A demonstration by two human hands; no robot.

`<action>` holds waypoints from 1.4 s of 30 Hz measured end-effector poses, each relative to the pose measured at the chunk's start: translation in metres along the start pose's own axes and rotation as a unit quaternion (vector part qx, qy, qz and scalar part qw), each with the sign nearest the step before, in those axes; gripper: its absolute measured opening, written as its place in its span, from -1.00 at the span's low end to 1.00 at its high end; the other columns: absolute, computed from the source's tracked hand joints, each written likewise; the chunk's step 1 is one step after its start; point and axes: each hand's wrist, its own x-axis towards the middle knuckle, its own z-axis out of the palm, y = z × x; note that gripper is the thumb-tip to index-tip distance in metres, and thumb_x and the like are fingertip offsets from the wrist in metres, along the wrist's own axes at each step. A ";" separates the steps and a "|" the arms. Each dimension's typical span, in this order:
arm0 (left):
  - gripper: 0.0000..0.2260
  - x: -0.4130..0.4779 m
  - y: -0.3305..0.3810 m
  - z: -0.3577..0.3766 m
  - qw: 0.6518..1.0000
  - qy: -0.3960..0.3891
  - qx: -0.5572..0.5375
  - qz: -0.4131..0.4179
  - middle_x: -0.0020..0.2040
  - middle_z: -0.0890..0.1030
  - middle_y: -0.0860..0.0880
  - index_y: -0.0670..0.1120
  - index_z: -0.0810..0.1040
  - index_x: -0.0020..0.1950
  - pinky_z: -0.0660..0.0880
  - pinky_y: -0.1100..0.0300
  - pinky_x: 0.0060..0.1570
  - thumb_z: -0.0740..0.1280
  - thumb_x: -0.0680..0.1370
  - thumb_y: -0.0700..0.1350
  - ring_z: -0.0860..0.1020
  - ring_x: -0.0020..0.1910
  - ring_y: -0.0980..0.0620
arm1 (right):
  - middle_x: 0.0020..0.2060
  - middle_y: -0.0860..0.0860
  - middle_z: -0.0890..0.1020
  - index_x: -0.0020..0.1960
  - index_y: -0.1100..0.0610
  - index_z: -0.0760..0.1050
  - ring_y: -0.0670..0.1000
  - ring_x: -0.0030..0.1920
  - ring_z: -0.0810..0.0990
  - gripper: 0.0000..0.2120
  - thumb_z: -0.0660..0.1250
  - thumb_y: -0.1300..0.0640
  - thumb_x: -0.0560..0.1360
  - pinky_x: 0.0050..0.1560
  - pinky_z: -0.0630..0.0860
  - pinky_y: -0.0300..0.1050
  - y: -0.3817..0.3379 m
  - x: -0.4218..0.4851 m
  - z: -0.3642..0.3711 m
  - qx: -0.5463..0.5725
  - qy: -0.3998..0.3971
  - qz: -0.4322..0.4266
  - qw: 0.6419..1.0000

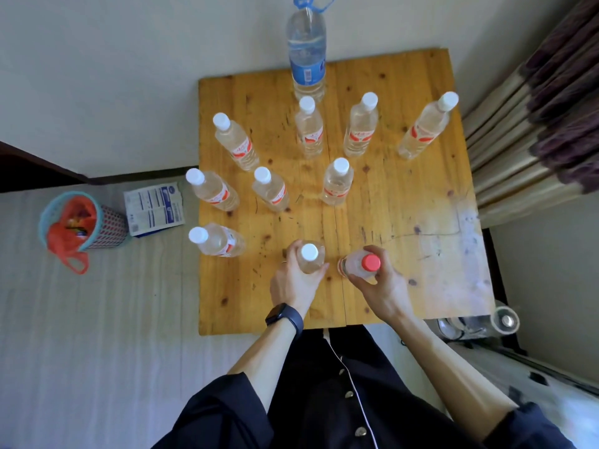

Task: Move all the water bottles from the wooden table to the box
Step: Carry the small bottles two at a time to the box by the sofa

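Observation:
Several clear water bottles with white caps and red labels stand upright on the wooden table (405, 222). My left hand (293, 283) is wrapped around a white-capped bottle (310, 257) near the table's front edge. My right hand (382, 286) grips a red-capped bottle (364, 265) right beside it. Both bottles stand on the table top. A large bottle with a blue label and blue handle (307, 56) stands at the far edge. No box is in view.
A small basket with an orange bag (77, 225) and a printed packet (154, 207) lie on the floor left of the table. A curtain (534, 131) hangs at the right. A clear cup (505, 320) sits low at the table's right front corner.

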 end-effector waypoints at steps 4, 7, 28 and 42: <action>-0.41 0.001 0.003 0.002 1.000 -0.016 0.001 0.008 -0.09 0.61 0.05 0.23 0.31 0.27 0.54 0.11 -0.32 0.50 0.37 0.28 0.60 -0.18 -0.06 | 0.10 -0.11 0.60 0.28 -0.23 0.34 0.07 -0.13 0.62 -0.45 0.53 0.04 0.43 -0.11 0.63 0.07 -0.005 -0.003 0.003 -0.002 -0.010 0.003 1.000; -0.35 0.002 0.001 0.006 0.999 -0.031 -0.018 0.034 0.09 0.54 0.02 0.16 0.28 0.28 0.44 0.15 -0.28 0.55 0.34 0.21 0.56 -0.02 -0.06 | 0.11 -0.04 0.60 0.31 -0.24 0.32 0.06 0.00 0.62 -0.43 0.52 -0.01 0.42 -0.04 0.60 0.00 -0.006 -0.002 0.001 -0.011 -0.005 0.007 1.000; -0.60 0.039 -0.010 0.009 0.980 -0.136 -0.020 0.142 -0.05 0.57 0.21 0.25 0.44 0.07 0.31 0.39 -0.25 0.49 0.31 0.20 0.51 -0.08 0.11 | 0.09 -0.10 0.60 0.27 -0.16 0.36 -0.08 0.09 0.59 -0.39 0.56 -0.12 0.32 0.05 0.51 -0.18 -0.004 0.007 0.041 0.078 0.090 0.106 0.987; -0.65 0.027 0.020 -0.012 0.930 -0.212 0.035 0.299 0.01 0.63 0.10 0.20 0.48 0.10 0.39 0.22 -0.16 0.46 0.40 0.25 0.54 -0.06 0.03 | -0.07 -0.28 0.65 0.13 -0.31 0.39 -0.20 -0.13 0.66 -0.50 0.56 -0.11 0.31 -0.16 0.61 -0.15 -0.001 -0.083 0.004 0.079 0.225 0.099 0.966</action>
